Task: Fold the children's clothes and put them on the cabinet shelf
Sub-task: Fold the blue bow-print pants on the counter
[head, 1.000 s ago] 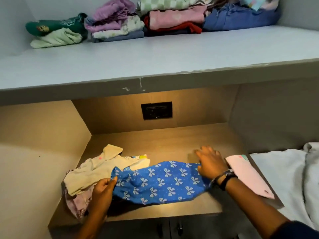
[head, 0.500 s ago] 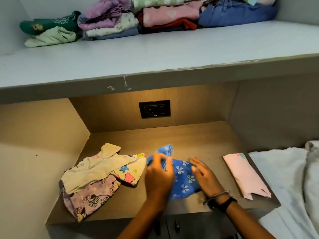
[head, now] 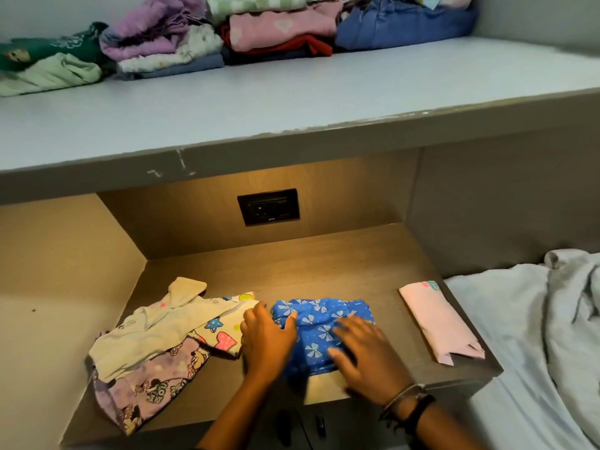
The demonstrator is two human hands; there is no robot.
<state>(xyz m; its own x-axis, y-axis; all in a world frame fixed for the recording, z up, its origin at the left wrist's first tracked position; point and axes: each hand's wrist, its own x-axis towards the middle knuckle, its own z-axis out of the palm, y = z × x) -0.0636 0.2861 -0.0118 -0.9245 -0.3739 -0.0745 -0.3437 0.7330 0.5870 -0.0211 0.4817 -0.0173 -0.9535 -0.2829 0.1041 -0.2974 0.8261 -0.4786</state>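
A blue garment with white bows (head: pixel 319 323) lies folded in half on the wooden counter (head: pixel 324 264). My left hand (head: pixel 268 339) rests flat on its left edge, fingers apart. My right hand (head: pixel 363 355) presses flat on its right front part. Left of it sits a loose heap: a cream top (head: pixel 162 326), a white piece with hearts and stars (head: pixel 224 332) and a purple cartoon print (head: pixel 152 381). A folded pink garment (head: pixel 438 323) lies at the counter's right end. Folded clothes (head: pixel 276 30) are stacked at the back of the grey shelf (head: pixel 292 99) above.
A black wall socket (head: pixel 268 206) sits in the back panel of the niche. A bed with rumpled white sheets (head: pixel 535 336) adjoins the counter on the right. Cabinet doors with dark handles (head: pixel 319 427) show below the counter edge.
My left hand carried the garment's left end over to the right, folding it in half. Both hands now lie flat on the folded piece; the heap underneath became visible.
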